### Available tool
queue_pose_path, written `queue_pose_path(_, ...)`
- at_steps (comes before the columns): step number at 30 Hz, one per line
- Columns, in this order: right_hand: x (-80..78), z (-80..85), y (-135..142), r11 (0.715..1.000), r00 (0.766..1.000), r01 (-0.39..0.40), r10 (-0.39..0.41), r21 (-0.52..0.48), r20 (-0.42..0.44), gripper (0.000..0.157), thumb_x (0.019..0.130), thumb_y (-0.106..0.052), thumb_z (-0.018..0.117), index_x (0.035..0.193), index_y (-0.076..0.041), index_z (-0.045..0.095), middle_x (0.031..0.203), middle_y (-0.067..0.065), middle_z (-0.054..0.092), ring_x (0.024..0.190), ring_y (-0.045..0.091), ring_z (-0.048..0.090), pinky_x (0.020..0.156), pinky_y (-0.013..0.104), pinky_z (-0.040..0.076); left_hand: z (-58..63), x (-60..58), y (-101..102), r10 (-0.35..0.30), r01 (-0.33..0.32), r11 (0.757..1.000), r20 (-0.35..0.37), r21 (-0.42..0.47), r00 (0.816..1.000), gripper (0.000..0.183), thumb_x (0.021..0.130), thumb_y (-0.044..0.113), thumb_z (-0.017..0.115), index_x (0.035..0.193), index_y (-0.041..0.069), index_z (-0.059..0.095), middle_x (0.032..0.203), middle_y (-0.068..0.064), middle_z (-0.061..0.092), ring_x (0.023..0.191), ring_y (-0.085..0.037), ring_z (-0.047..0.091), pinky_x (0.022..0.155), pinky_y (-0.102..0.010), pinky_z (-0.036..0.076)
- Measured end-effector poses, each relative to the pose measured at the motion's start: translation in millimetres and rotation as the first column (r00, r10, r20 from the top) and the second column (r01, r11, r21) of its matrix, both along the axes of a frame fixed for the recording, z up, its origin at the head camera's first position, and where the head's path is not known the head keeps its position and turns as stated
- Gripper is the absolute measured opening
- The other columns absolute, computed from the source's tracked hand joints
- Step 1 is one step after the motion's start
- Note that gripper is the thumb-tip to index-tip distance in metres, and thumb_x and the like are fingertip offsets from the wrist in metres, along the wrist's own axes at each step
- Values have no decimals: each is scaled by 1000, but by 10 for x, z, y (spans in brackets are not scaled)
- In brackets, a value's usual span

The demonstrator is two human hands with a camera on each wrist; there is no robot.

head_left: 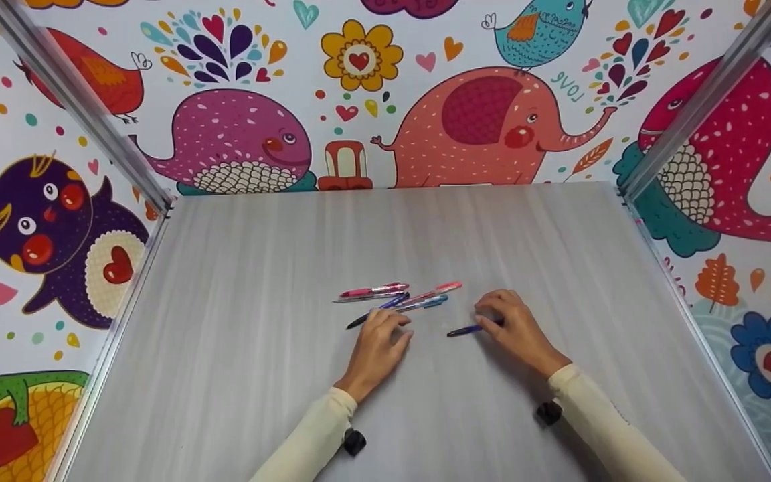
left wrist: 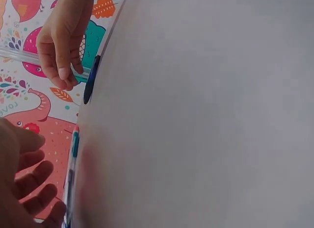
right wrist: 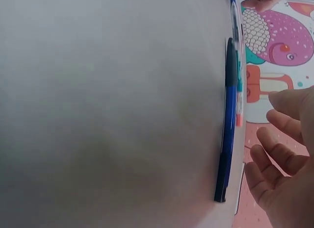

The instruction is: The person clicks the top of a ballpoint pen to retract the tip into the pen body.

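My right hand [head_left: 516,328] hovers at a blue pen [head_left: 464,330] that lies on the table, its fingers loosely bent and apart from the pen in the right wrist view. This pen [right wrist: 229,115] has a dark grip section and a blue barrel. Over to the left, my left hand [head_left: 379,341] is just in front of a loose group of pens, fingers spread and holding nothing. The group has a blue pen with a black end [head_left: 359,321], a light blue-ended pen [head_left: 432,302], a coral-ended pen [head_left: 449,287] and a pink pen [head_left: 362,292].
The grey wood-grain table [head_left: 245,254] carries the pens near its middle. Metal posts [head_left: 687,120] rise at its back corners. Walls printed with cartoon animals, such as an elephant [head_left: 466,147], enclose the back and sides. Small black devices [head_left: 355,442] sit at both wrists.
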State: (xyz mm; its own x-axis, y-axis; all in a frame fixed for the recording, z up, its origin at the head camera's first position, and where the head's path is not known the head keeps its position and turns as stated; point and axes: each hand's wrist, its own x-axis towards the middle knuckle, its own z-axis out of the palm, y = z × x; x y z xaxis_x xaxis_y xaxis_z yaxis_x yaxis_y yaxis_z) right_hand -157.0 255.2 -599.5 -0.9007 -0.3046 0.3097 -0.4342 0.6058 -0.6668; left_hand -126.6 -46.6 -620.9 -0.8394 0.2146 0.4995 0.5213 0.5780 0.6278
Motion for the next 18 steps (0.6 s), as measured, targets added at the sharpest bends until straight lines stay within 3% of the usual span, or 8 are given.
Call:
queue_pose_path(8,-44,-45,-182,999,996,49,-49,-1,71,16,98,-5,83,112,0,80,118,8,73,118,28,61,101,47,52,-14,-74,-116,87,-88,996,-8,-27,996,19,91,2,88,108,3,79,110,-6,72,113,-26,61,98,-46,54)
queue_pose_path(13,-85,-91,-292,997,996,74,-74,-1,54,15,96,-5,85,111,-2,81,116,10,74,117,31,61,101,51,51,-38,-152,-156,127,-132,989,-71,-72,989,22,89,5,91,107,4,79,110,-7,72,117,-29,60,105,-49,52)
queue_pose_path(18,-122,-125,-371,996,994,89,-88,-6,69,18,97,-7,84,113,-2,81,117,10,74,118,31,60,100,52,52,-72,-209,-182,143,-160,979,-132,-126,981,25,86,8,94,106,4,80,108,-8,72,115,-30,60,103,-50,50)
